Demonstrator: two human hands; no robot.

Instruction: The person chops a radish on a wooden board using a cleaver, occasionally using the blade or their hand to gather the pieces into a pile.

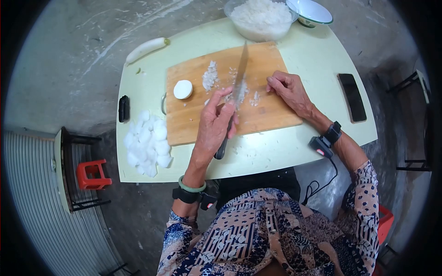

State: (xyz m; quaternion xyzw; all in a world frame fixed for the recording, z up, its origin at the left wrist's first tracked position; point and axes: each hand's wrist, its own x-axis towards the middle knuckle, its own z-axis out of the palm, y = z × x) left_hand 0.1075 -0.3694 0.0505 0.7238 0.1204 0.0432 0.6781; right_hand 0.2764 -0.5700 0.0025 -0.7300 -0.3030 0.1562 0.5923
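My left hand (214, 123) is closed around a kitchen knife (241, 69) near where the blade meets the dark handle. The blade points away from me over a wooden cutting board (264, 112). Finely chopped white radish (210, 76) lies in a small heap on the board, with more bits under and beside the blade. A cut piece of white radish (183, 89) rests at the board's left side. My right hand (291, 94) is at the board's right edge, its fingers curled in and nothing visible in them.
White chunks (148, 143) are piled left of the board. A whole white radish (146, 50) lies at the far left. A clear bowl of white shreds (262, 23) and a white bowl (313, 11) stand at the back. A phone (351, 98) lies right; a black object (124, 109) lies left.
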